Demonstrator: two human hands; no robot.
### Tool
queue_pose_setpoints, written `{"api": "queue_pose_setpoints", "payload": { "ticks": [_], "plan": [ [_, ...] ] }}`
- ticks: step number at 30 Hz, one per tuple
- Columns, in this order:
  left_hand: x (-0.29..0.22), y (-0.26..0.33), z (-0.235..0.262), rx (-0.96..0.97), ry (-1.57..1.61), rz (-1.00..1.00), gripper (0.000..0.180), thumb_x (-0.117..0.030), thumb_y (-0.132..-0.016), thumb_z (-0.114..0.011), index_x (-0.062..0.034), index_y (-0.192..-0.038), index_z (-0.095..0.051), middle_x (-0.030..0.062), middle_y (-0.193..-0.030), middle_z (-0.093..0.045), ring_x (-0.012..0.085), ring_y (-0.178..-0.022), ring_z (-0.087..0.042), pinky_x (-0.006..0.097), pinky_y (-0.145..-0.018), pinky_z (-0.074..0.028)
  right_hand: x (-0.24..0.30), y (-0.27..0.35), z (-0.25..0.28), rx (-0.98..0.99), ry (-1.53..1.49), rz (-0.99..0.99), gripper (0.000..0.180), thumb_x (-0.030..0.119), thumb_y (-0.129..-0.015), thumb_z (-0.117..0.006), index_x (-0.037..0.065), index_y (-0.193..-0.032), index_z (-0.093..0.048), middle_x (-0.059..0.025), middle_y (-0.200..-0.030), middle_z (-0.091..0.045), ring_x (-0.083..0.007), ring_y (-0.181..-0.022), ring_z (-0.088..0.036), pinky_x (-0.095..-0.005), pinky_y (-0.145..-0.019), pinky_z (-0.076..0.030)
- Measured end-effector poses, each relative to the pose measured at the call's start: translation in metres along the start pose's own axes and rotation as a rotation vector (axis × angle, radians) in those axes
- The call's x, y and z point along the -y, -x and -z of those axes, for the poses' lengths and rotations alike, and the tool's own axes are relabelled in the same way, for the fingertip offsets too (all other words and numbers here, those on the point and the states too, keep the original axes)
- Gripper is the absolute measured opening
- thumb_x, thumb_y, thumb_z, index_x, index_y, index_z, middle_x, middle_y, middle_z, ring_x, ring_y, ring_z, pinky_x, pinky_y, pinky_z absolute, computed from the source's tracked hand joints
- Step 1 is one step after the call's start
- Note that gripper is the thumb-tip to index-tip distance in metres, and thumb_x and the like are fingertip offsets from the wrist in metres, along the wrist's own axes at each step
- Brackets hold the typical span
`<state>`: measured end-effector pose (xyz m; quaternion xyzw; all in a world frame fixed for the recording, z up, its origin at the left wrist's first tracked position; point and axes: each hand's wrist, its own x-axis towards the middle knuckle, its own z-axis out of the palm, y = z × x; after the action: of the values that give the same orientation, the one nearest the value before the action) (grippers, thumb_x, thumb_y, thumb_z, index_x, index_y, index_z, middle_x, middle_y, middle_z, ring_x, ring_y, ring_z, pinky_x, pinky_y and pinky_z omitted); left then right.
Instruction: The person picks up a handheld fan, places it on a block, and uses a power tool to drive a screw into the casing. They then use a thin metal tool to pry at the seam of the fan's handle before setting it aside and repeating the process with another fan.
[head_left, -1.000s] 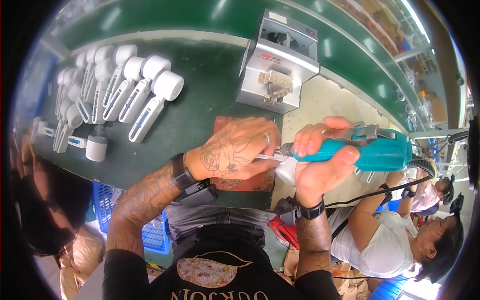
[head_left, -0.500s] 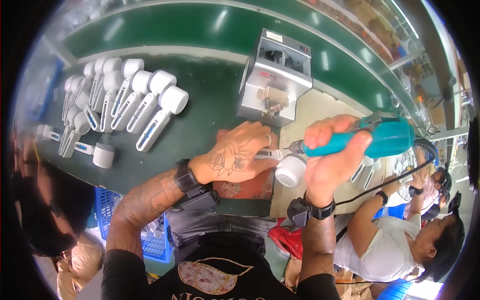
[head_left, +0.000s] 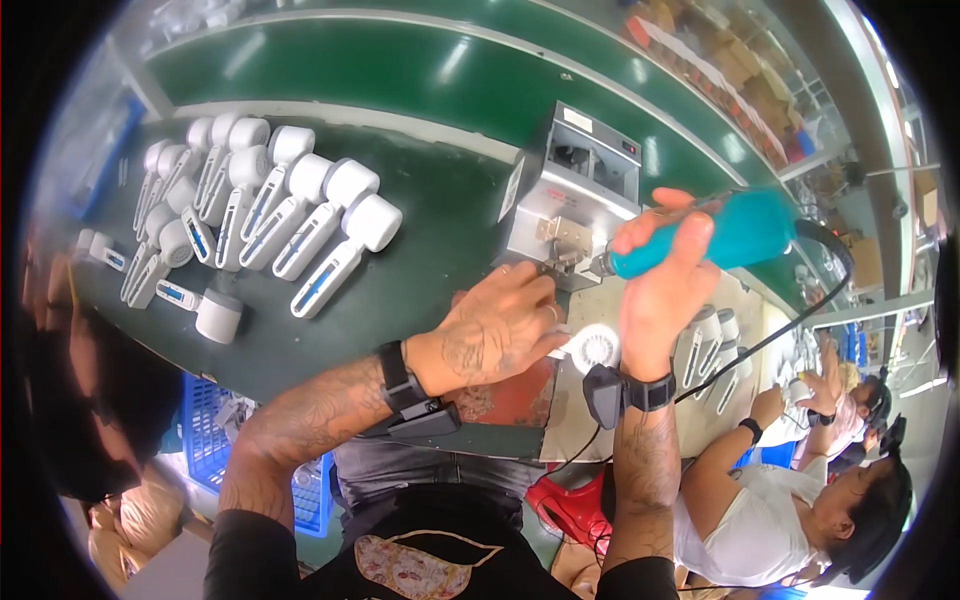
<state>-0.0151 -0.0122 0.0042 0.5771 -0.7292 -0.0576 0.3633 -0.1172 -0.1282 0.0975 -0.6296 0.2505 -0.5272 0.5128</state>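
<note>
My right hand [head_left: 660, 305] is wrapped around a teal electric screwdriver [head_left: 745, 235], which lies nearly level with its nose pointing left. The nose is beside the front outlet of a grey metal screw feeder [head_left: 580, 190]; whether the bit touches it I cannot tell. My left hand [head_left: 495, 325] is closed on the handle of a white shower-head-shaped unit [head_left: 597, 347]. The unit's round, slotted face shows beside my right wrist, while my fingers cover most of its handle. Under my left hand lies a worn reddish-brown pad [head_left: 505, 400].
Several similar white units [head_left: 325, 260] with blue strips lie at the left of the green table [head_left: 420, 190]. More white units [head_left: 710, 345] lie at the right. The black cord [head_left: 790, 325] loops past my right wrist. A blue crate [head_left: 205, 430] stands below; a co-worker [head_left: 770, 510] sits at the right.
The screwdriver has moved up and away from the white unit to the feeder's outlet. My left hand keeps the unit, whose face has turned more upward. The view has shifted slightly.
</note>
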Motion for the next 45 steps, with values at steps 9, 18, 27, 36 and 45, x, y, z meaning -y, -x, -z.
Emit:
{"api": "queue_pose_setpoints", "payload": {
  "ticks": [9, 18, 27, 36, 45],
  "plan": [
    [0.005, 0.01, 0.007, -0.003, 0.08, -0.098, 0.032, -0.033, -0.089, -0.07, -0.0083, -0.109, -0.066, 0.0059, -0.103, -0.058, 0.0249, -0.095, -0.055, 0.038, -0.086, -0.046, -0.021, -0.013, -0.012, 0.247, 0.174, 0.16, 0.041, 0.038, -0.106, -0.048, -0.002, -0.109, -0.055, -0.0055, -0.074, -0.06, -0.0139, -0.068, -0.059, -0.0274, -0.06, -0.047],
    [0.003, 0.008, 0.005, -0.007, 0.101, -0.074, 0.034, -0.031, -0.088, -0.069, -0.0035, -0.107, -0.061, 0.0096, -0.1, -0.056, 0.0281, -0.097, -0.054, 0.04, -0.085, -0.046, -0.04, -0.001, -0.009, 0.183, -0.03, 0.068, 0.035, 0.035, -0.106, -0.05, 0.0, -0.102, -0.054, -0.0063, -0.072, -0.056, -0.0168, -0.065, -0.057, -0.0308, -0.06, -0.047],
    [0.003, 0.007, 0.007, 0.004, 0.085, -0.008, 0.042, -0.032, -0.082, -0.077, -0.0108, -0.115, -0.064, 0.0042, -0.104, -0.062, 0.0243, -0.097, -0.058, 0.039, -0.084, -0.05, -0.004, 0.039, 0.016, 0.102, -0.039, -0.037, 0.058, 0.053, -0.098, -0.059, -0.004, -0.108, -0.052, -0.0063, -0.069, -0.053, -0.0167, -0.061, -0.053, -0.0319, -0.057, -0.045],
    [0.004, 0.008, 0.004, 0.022, 0.069, -0.006, 0.041, -0.033, -0.083, -0.077, -0.0108, -0.114, -0.063, 0.0042, -0.104, -0.063, 0.024, -0.097, -0.058, 0.038, -0.085, -0.048, -0.011, 0.05, 0.026, 0.136, -0.022, -0.021, 0.06, 0.054, -0.096, -0.061, -0.004, -0.106, -0.05, -0.0088, -0.069, -0.053, -0.0187, -0.059, -0.053, -0.0331, -0.057, -0.045],
    [0.004, 0.005, 0.005, -0.003, 0.113, -0.045, 0.032, -0.028, -0.085, -0.072, -0.0062, -0.104, -0.059, 0.0088, -0.093, -0.056, 0.0278, -0.089, -0.053, 0.04, -0.08, -0.045, -0.023, 0.056, 0.028, 0.114, -0.058, -0.054, 0.059, 0.054, -0.094, -0.064, -0.002, -0.106, -0.05, -0.0086, -0.069, -0.054, -0.0193, -0.061, -0.053, -0.0344, -0.058, -0.046]
  ]
}}
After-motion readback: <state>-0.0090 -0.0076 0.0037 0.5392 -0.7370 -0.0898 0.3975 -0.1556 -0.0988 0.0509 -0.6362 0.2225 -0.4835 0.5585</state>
